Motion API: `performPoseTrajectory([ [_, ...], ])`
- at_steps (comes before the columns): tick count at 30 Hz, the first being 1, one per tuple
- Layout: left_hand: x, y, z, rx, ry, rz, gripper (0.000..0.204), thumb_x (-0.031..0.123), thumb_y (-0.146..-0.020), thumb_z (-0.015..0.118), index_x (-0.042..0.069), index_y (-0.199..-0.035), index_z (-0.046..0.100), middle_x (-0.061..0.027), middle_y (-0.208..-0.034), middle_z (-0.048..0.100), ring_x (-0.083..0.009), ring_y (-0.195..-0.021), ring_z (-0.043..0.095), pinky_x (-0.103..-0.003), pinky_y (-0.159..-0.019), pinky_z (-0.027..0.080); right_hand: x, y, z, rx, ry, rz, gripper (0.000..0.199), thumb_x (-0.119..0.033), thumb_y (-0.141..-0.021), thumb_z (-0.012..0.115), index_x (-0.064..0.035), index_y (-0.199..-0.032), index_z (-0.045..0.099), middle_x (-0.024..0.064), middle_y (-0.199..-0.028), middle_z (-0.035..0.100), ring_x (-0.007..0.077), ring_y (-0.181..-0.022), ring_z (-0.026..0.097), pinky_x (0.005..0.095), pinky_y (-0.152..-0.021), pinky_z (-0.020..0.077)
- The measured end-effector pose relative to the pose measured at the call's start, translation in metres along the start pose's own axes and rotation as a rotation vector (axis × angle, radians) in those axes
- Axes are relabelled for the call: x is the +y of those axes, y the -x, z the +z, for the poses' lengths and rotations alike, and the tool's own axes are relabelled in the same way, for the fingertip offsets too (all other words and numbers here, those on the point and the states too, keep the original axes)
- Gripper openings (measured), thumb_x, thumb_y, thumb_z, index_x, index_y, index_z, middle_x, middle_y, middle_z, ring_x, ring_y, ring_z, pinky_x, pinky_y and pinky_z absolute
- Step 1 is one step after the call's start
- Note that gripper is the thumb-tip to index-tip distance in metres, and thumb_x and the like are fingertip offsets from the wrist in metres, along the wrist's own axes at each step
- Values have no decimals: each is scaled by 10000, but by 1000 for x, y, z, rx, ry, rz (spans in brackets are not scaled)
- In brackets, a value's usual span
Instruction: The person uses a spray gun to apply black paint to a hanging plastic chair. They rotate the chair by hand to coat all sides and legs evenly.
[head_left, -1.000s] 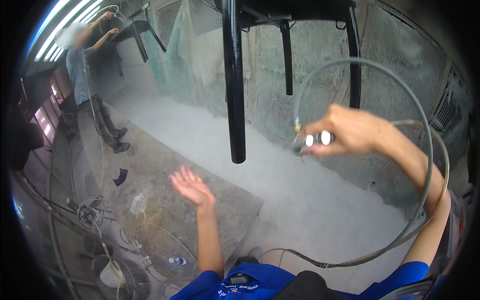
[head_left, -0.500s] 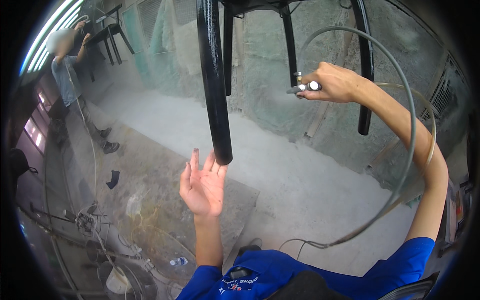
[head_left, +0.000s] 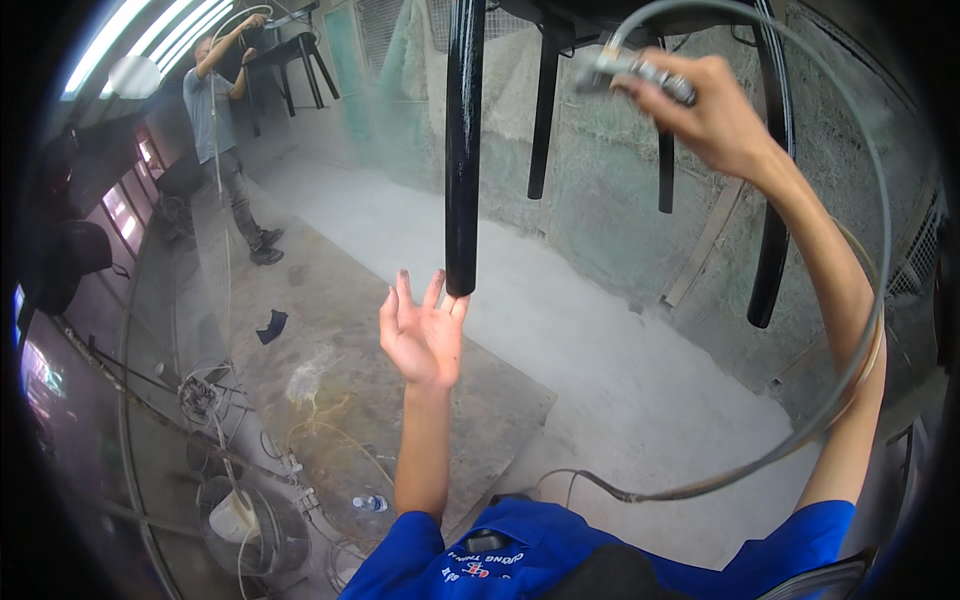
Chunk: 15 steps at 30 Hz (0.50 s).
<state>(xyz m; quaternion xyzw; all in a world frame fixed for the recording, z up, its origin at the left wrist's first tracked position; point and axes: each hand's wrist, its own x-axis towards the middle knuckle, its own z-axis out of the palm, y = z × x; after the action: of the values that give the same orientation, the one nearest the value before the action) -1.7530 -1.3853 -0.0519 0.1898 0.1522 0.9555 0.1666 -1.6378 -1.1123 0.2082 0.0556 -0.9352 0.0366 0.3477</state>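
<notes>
A glossy black chair hangs overhead, its long front leg (head_left: 463, 150) pointing down. My left hand (head_left: 425, 338) is open, palm up, with fingertips touching or just behind that leg's lower end. Up at the right, my right hand (head_left: 715, 115) is wrapped round a metallic spray gun (head_left: 640, 75), whose nozzle points left toward the chair's underside. Motion blurs the gun a little. A grey hose (head_left: 880, 200) loops from it past my right forearm. Other black legs (head_left: 540, 130) hang farther back, and one more leg (head_left: 770, 260) is beyond my right wrist.
At the far left another person (head_left: 218, 110) stands by a second black chair (head_left: 290, 55). A bucket (head_left: 255, 530), a plastic bottle (head_left: 369, 503) and a black scrap (head_left: 271, 326) are on the floor. Whitish dust (head_left: 650, 390) covers the floor along the greenish wall (head_left: 640, 200).
My right hand has risen with the spray gun. The chair has shifted or turned in view, its front leg now more upright. My left hand stays at the leg's lower end.
</notes>
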Motion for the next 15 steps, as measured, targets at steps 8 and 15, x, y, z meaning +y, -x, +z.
performPoseTrajectory([
  [8,22,-25,-17,59,-109,33,975,463,-1022,538,115,-1628,-143,-389,-1519,258,-465,-1430,378,-543,-1210,338,-12,23,-6,-47,-180,-368,213,-265,-1015,653,-99,-1081,769,44,-682,689,107,-533,581,288,-492,451],
  [15,62,-21,-26,149,-32,-82,1021,506,-1023,548,-29,-1584,-117,-469,-1552,89,-574,-1452,293,-597,-1194,361,-53,102,-55,-211,-240,-117,256,-208,-942,721,1,-1089,743,84,-656,619,143,-537,553,317,-547,442],
])
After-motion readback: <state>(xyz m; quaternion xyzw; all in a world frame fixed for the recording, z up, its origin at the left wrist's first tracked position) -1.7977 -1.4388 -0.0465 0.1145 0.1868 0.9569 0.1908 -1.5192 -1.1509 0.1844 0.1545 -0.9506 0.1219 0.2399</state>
